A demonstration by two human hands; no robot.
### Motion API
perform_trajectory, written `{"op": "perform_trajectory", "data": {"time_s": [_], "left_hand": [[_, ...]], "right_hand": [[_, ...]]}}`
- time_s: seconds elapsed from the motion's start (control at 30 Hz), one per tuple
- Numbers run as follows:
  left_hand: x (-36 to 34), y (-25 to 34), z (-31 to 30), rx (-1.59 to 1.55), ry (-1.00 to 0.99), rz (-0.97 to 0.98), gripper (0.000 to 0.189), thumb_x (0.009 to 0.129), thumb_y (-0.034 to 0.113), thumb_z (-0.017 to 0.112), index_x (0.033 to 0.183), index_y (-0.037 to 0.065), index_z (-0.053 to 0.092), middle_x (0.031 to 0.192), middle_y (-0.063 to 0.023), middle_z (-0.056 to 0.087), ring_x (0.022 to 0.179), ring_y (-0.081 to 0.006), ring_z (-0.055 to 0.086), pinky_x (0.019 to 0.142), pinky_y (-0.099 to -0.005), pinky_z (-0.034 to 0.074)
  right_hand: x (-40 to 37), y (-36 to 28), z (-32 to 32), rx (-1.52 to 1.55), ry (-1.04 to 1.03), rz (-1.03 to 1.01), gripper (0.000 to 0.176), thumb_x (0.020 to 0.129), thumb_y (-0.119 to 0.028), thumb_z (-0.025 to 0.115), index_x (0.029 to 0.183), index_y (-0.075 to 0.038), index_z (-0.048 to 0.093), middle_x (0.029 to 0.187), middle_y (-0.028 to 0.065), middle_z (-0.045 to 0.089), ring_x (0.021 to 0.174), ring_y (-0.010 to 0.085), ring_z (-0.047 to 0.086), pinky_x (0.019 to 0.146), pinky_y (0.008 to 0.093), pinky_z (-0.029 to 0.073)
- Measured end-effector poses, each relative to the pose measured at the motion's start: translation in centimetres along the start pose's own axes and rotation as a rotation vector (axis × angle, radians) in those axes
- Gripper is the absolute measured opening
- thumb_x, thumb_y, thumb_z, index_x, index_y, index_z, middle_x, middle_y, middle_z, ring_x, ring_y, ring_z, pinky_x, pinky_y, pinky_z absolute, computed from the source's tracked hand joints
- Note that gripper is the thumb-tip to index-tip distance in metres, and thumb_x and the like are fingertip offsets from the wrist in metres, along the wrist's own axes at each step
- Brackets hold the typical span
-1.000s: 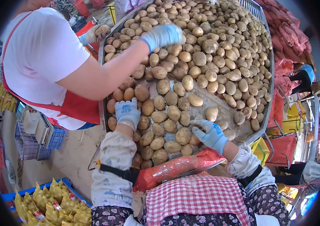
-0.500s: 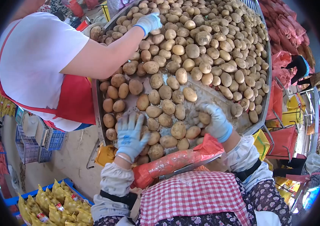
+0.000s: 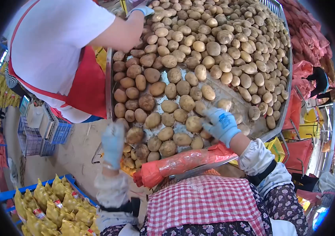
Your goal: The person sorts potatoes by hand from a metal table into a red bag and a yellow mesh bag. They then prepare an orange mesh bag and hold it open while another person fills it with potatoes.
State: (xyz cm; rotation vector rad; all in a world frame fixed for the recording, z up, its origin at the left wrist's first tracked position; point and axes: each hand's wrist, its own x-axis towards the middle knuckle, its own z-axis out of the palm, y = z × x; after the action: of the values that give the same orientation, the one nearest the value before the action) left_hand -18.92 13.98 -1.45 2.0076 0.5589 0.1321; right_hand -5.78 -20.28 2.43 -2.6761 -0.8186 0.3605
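Note:
My right hand (image 3: pixel 221 125), in a white and blue glove, lies palm down over the sorting table (image 3: pixel 183 72). Its fingers are stretched out beside a potato (image 3: pixel 193 124) at the near side of the spread. Whether the palm covers another potato is hidden. My left hand (image 3: pixel 112 146), gloved alike, is off the table's left edge, close to the potatoes in an orange-yellow bag (image 3: pixel 128 170). Motion smears its fingers. A rolled red plastic-wrapped pad (image 3: pixel 183 161) runs along the table's near edge, in front of my checked apron (image 3: pixel 203 200).
A co-worker in a red apron (image 3: pixel 86 86) stands at the left, a gloved hand (image 3: pixel 141 11) at the table's far edge. Yellow net bags (image 3: pixel 53 204) fill a blue-rimmed container at lower left. Blue crates (image 3: pixel 59 131) stand behind. Red sacks (image 3: pixel 303 29) are piled at right.
My left hand has moved left off the potatoes and past the table edge. My right hand no longer shows the potato it held. The co-worker's hand has shifted away toward the far left.

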Motion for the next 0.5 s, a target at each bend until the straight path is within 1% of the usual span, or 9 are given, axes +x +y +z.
{"op": "perform_trajectory", "data": {"time_s": [0.07, 0.13, 0.17, 0.2, 0.27, 0.3, 0.4, 0.47, 0.5], "left_hand": [[-4.2, 0.0, 0.9, 0.870, -0.369, 0.266, 0.033, 0.093, 0.037, 0.053, 0.086, 0.006, 0.064, 0.077, -0.0132, 0.068, 0.072, -0.0318, 0.066, 0.066, -0.0441, 0.049], [-7.5, 4.2, 3.3, 0.984, -0.454, 0.002, 0.030, 0.092, 0.037, 0.052, 0.090, 0.009, 0.063, 0.076, -0.0151, 0.067, 0.076, -0.0314, 0.067, 0.066, -0.0440, 0.051], [-7.8, 4.0, 4.2, 0.974, -0.461, 0.016, 0.030, 0.092, 0.037, 0.052, 0.090, 0.009, 0.063, 0.076, -0.0151, 0.067, 0.076, -0.0314, 0.067, 0.066, -0.0440, 0.051], [-8.1, 3.6, 5.1, 0.982, -0.435, -0.016, 0.032, 0.092, 0.040, 0.051, 0.093, 0.010, 0.063, 0.080, -0.0135, 0.068, 0.078, -0.0313, 0.068, 0.067, -0.0444, 0.051], [-8.8, 3.2, 6.3, 0.986, -0.418, -0.037, 0.035, 0.091, 0.043, 0.050, 0.096, 0.011, 0.063, 0.083, -0.0119, 0.069, 0.079, -0.0311, 0.068, 0.069, -0.0448, 0.050], [-9.2, 3.0, 6.6, 0.999, -0.437, -0.040, 0.033, 0.092, 0.041, 0.049, 0.099, 0.011, 0.061, 0.084, -0.0130, 0.069, 0.079, -0.0323, 0.068, 0.069, -0.0450, 0.051], [-9.3, 3.3, 6.8, 0.991, -0.506, -0.071, 0.033, 0.093, 0.035, 0.050, 0.111, 0.009, 0.059, 0.091, -0.0171, 0.067, 0.083, -0.0347, 0.066, 0.070, -0.0457, 0.051], [-9.7, 2.3, 6.5, 0.765, -0.436, 0.045, 0.038, 0.093, 0.030, 0.050, 0.122, 0.008, 0.055, 0.093, -0.0209, 0.067, 0.089, -0.0364, 0.065, 0.077, -0.0453, 0.051], [-9.8, 1.0, 6.7, 0.766, -0.431, 0.047, 0.038, 0.093, 0.030, 0.050, 0.122, 0.008, 0.055, 0.093, -0.0209, 0.067, 0.089, -0.0364, 0.065, 0.077, -0.0453, 0.051]], "right_hand": [[-0.1, -1.1, 0.8, -0.054, -0.102, -0.154, 0.025, 0.086, -0.030, 0.060, 0.104, -0.012, 0.065, 0.092, 0.0155, 0.067, 0.089, 0.0340, 0.064, 0.077, 0.0423, 0.052], [0.0, -0.4, 2.8, 0.147, -0.347, -0.115, 0.030, 0.087, -0.029, 0.061, 0.112, -0.012, 0.064, 0.096, 0.0155, 0.068, 0.090, 0.0330, 0.065, 0.079, 0.0393, 0.052], [0.5, 0.5, 3.1, 0.259, -0.086, -0.132, 0.032, 0.089, -0.028, 0.060, 0.116, -0.012, 0.063, 0.096, 0.0157, 0.068, 0.090, 0.0326, 0.066, 0.079, 0.0375, 0.052], [0.9, 2.0, 2.6, 0.248, -0.085, -0.122, 0.032, 0.089, -0.028, 0.060, 0.116, -0.012, 0.063, 0.096, 0.0157, 0.068, 0.090, 0.0326, 0.066, 0.079, 0.0375, 0.052], [1.6, 3.4, -0.1, 0.785, 0.101, 0.455, 0.032, 0.090, -0.035, 0.057, 0.117, -0.018, 0.063, 0.100, 0.0139, 0.068, 0.094, 0.0329, 0.065, 0.080, 0.0389, 0.053], [1.0, 4.1, -0.4, 0.780, 0.106, 0.461, 0.032, 0.090, -0.035, 0.057, 0.117, -0.018, 0.063, 0.100, 0.0139, 0.068, 0.094, 0.0329, 0.065, 0.080, 0.0389, 0.053], [0.1, 4.4, -1.3, 0.335, 0.110, 0.150, 0.028, 0.088, -0.030, 0.059, 0.112, -0.015, 0.064, 0.097, 0.0154, 0.068, 0.089, 0.0308, 0.067, 0.075, 0.0406, 0.054], [-0.8, 1.4, -1.7, -0.257, -0.440, -0.116, 0.026, 0.085, -0.025, 0.063, 0.106, -0.011, 0.064, 0.097, 0.0143, 0.068, 0.088, 0.0291, 0.068, 0.074, 0.0403, 0.054], [-1.2, 1.0, -0.3, -0.258, -0.435, -0.119, 0.026, 0.085, -0.025, 0.063, 0.106, -0.011, 0.064, 0.097, 0.0143, 0.068, 0.088, 0.0291, 0.068, 0.074, 0.0403, 0.054]]}}
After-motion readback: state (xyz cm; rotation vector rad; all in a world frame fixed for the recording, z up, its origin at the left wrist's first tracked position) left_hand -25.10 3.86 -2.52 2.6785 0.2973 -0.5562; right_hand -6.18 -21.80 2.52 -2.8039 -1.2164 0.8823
